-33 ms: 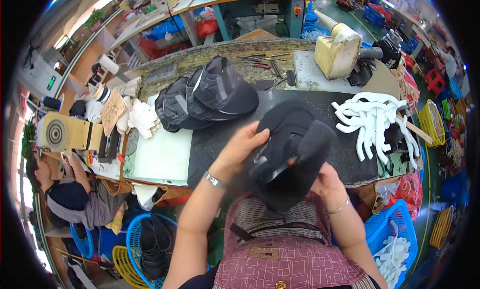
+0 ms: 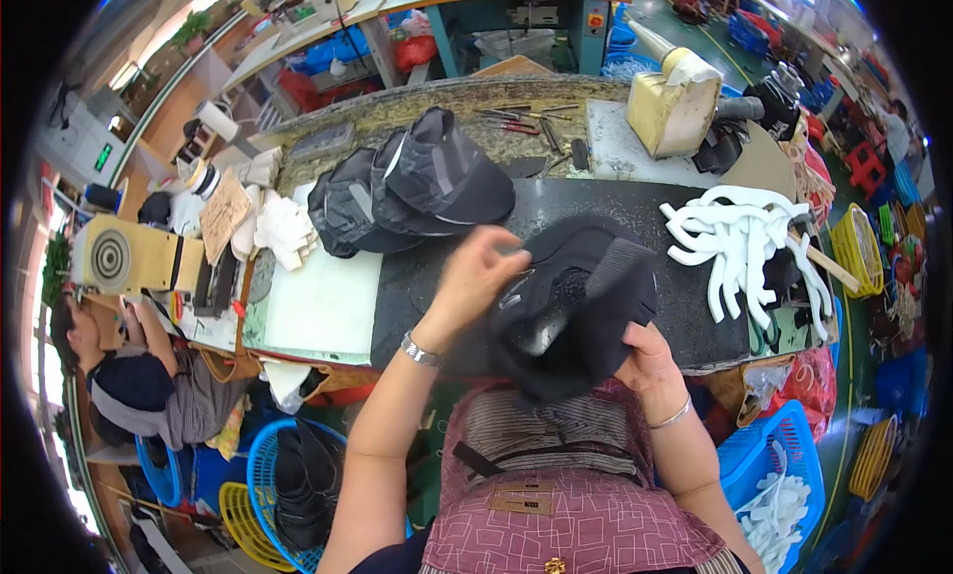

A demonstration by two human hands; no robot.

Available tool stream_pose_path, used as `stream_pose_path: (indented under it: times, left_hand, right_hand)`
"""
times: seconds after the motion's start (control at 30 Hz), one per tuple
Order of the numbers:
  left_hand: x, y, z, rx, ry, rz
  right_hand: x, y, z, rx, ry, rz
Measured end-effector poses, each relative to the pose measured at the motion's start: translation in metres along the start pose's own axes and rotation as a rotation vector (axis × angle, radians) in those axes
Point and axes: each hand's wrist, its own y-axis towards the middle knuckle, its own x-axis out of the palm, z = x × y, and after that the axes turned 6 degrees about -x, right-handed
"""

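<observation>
Here both hands work one black cap point(image 2: 571, 306) at the mat's point(image 2: 685, 316) near edge: the left hand point(image 2: 481, 271) pinches its top, the right hand point(image 2: 650, 361) grips underneath. Other caps point(image 2: 417, 192) lie stacked at eleven o'clock; white strips point(image 2: 740, 242) wait at two o'clock.

White curved strips point(image 2: 740, 239), stacked dark caps point(image 2: 417, 192), blue basket point(image 2: 288, 480).
</observation>
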Motion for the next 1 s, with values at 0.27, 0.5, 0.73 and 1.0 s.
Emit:
stream_pose_path:
  times: [0.27,0.5,0.73,1.0]
  left_hand:
    - [0.045,-0.046,0.028,0.359,-0.326,0.001]
    - [0.052,-0.031,0.019,0.159,-0.871,-0.039]
    - [0.066,-0.03,0.012,0.184,-0.509,0.066]
    - [0.076,-0.036,-0.003,0.192,-0.505,0.085]
  right_hand:
    - [0.0,0.005,0.03,-0.168,-0.14,0.253]
    - [-0.011,-0.007,0.02,-0.045,0.195,-0.046]
    - [0.003,-0.011,0.024,-0.113,0.399,-0.082]
    - [-0.001,-0.013,0.032,-0.246,0.272,0.032]
